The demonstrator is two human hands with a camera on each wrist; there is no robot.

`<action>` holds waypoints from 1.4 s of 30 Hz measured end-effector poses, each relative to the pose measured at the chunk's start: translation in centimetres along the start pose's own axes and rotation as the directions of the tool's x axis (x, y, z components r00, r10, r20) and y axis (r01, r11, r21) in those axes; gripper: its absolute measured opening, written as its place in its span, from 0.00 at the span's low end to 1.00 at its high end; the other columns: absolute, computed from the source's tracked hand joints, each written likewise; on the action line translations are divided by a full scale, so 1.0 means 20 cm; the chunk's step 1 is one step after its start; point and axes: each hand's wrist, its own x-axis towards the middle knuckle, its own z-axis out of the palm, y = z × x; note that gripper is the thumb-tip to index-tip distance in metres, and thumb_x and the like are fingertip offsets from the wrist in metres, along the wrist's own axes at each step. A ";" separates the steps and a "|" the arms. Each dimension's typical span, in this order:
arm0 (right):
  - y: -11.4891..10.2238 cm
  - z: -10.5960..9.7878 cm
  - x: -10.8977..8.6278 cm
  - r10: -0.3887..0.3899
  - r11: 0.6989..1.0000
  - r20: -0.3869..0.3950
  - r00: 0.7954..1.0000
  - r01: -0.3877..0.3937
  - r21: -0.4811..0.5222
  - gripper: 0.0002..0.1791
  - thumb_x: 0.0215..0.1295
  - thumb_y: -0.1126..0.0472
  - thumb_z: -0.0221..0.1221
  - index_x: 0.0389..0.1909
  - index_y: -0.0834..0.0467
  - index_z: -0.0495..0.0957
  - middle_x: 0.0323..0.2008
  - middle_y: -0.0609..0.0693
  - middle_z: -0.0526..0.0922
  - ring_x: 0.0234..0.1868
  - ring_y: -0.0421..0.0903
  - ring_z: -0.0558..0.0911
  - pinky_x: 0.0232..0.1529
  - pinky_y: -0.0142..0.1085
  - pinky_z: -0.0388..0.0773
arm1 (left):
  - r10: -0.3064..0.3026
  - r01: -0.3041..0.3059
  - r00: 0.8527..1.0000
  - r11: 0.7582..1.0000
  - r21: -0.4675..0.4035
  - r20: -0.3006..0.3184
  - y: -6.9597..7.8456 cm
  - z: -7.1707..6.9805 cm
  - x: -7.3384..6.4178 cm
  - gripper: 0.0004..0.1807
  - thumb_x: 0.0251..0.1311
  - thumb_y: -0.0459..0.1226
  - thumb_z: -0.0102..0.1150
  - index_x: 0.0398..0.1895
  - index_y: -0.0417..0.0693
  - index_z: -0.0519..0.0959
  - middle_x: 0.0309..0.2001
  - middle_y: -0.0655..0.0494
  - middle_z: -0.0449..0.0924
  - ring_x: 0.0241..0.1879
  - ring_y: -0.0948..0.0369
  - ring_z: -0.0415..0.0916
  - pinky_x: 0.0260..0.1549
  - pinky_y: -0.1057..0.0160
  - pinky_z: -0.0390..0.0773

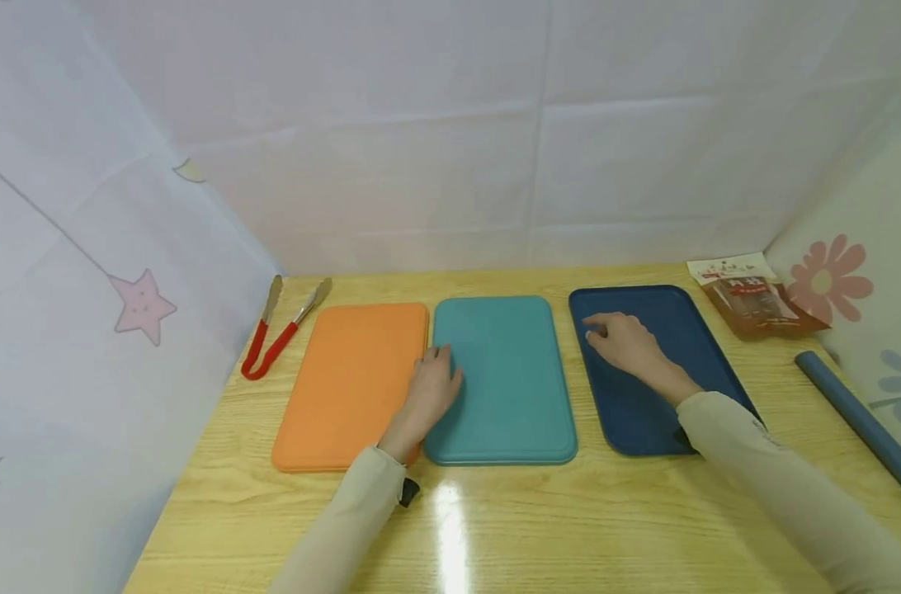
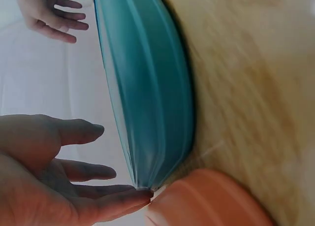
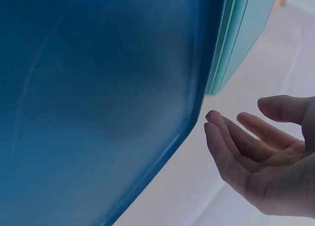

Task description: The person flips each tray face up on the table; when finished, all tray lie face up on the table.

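My left hand (image 1: pixel 430 388) hovers over the seam between an orange flat-topped container (image 1: pixel 354 384) and a teal flat-topped container (image 1: pixel 498 379). Its fingers are spread and relaxed, with nothing gripped. In the left wrist view, a fingertip of the left hand (image 2: pixel 93 196) is right at the corner of the ridged teal side. Over the dark blue tray (image 1: pixel 662 330), towards its left rim, is my right hand (image 1: pixel 629 342). The right wrist view shows the right hand (image 3: pixel 261 152) with loosely bent fingers and nothing held, beside the tray's raised rim.
Red-handled tongs (image 1: pixel 268 338) lie spread at the far left, beside the orange container. A brown food packet (image 1: pixel 762 301) sits at the back right near the curtain. A grey-blue roll (image 1: pixel 859 421) lies along the right edge. White curtain (image 1: pixel 450 165) stands behind the wooden table (image 1: pixel 510 528).
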 end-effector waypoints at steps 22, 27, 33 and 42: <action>-0.12 0.19 0.01 -0.037 0.996 0.142 0.989 0.048 -0.072 0.22 0.70 0.60 0.52 0.61 0.69 0.73 0.47 0.64 0.80 0.12 0.40 0.64 0.13 0.32 0.60 | -0.018 0.018 0.997 1.000 0.011 0.069 0.04 0.06 -0.02 0.26 0.65 0.35 0.57 0.61 0.25 0.70 0.65 0.23 0.58 0.63 0.33 0.62 0.58 0.42 0.68; -0.11 0.19 -0.01 -0.084 0.996 0.156 0.984 0.082 0.018 0.23 0.69 0.62 0.52 0.60 0.72 0.71 0.56 0.70 0.75 0.11 0.39 0.60 0.16 0.33 0.63 | -0.006 0.008 0.999 0.999 -0.038 0.054 0.04 0.07 -0.02 0.26 0.65 0.34 0.57 0.61 0.24 0.69 0.65 0.23 0.57 0.65 0.36 0.61 0.57 0.44 0.69; -0.09 0.19 -0.02 -0.049 0.990 0.178 0.983 0.024 0.139 0.24 0.69 0.60 0.52 0.61 0.69 0.72 0.53 0.67 0.77 0.22 0.47 0.72 0.26 0.39 0.70 | 0.004 -0.005 1.000 0.999 0.045 0.029 0.04 0.07 0.00 0.25 0.65 0.36 0.57 0.59 0.26 0.72 0.64 0.24 0.61 0.60 0.37 0.68 0.51 0.44 0.75; -0.06 0.14 -0.04 0.111 0.865 0.220 0.969 -0.204 0.459 0.26 0.72 0.61 0.52 0.68 0.63 0.65 0.68 0.65 0.64 0.64 0.62 0.68 0.58 0.54 0.71 | -0.002 0.000 1.000 0.995 0.101 0.023 0.04 0.08 -0.01 0.25 0.64 0.38 0.58 0.59 0.27 0.73 0.63 0.23 0.62 0.55 0.37 0.73 0.45 0.45 0.78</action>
